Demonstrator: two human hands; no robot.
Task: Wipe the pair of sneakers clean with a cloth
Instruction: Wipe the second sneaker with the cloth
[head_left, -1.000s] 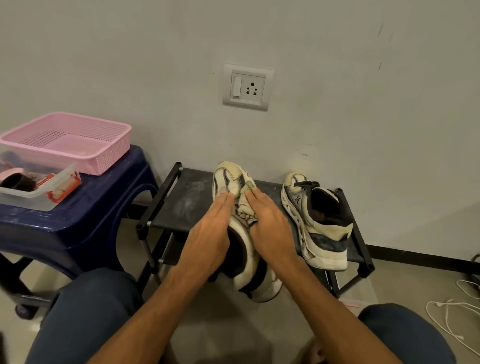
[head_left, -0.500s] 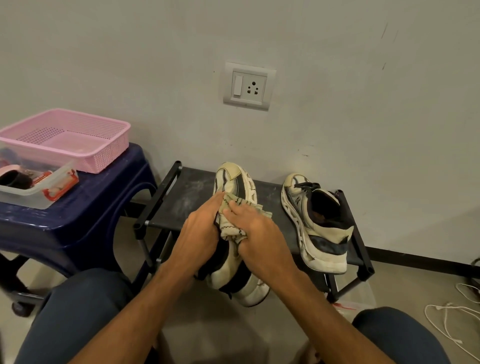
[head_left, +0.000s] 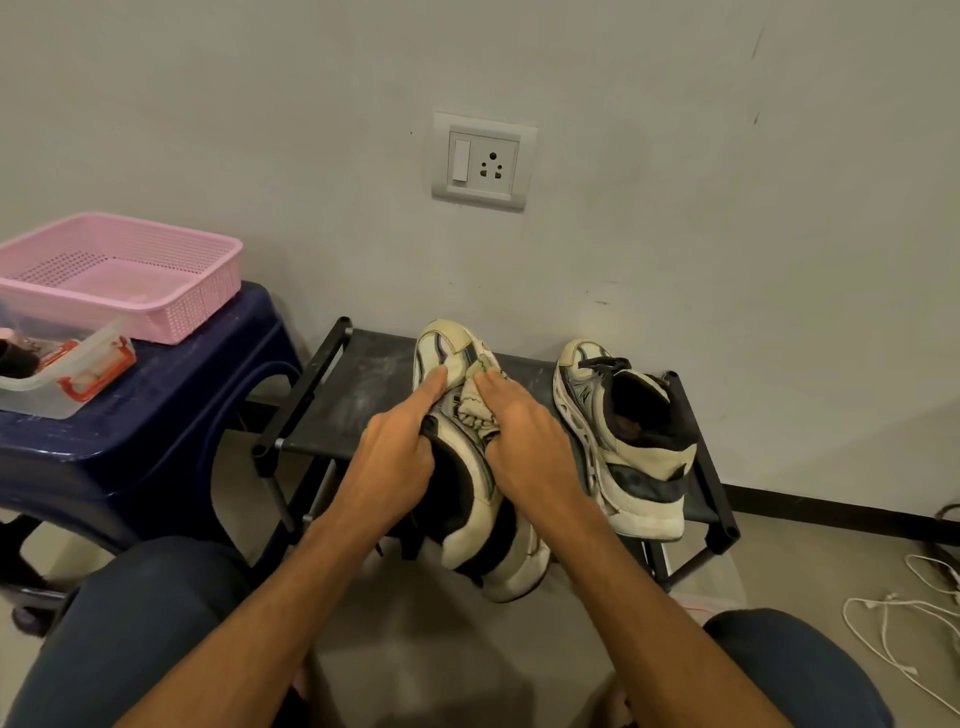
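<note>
I hold a cream and black sneaker (head_left: 470, 525) with its toe resting on a low black rack (head_left: 374, 384) and its heel hanging toward me. My left hand (head_left: 400, 457) grips the left side of its collar, index finger stretched along the toe. My right hand (head_left: 524, 441) holds a bunched, pale patterned cloth (head_left: 474, 410) and presses it on the lace area just behind the toe. The second sneaker (head_left: 623, 441) stands on the rack's right end, toe toward the wall, untouched.
A blue plastic stool (head_left: 156, 415) at the left carries a pink basket (head_left: 119, 275) and a clear lidded box (head_left: 67, 374). A wall socket (head_left: 483, 161) sits above the rack. White cables (head_left: 909, 629) lie on the floor at the right. My knees frame the bottom.
My right hand has pushed the cloth forward along the shoe toward the toe. My left index finger has straightened onto the toe. The second sneaker has not moved.
</note>
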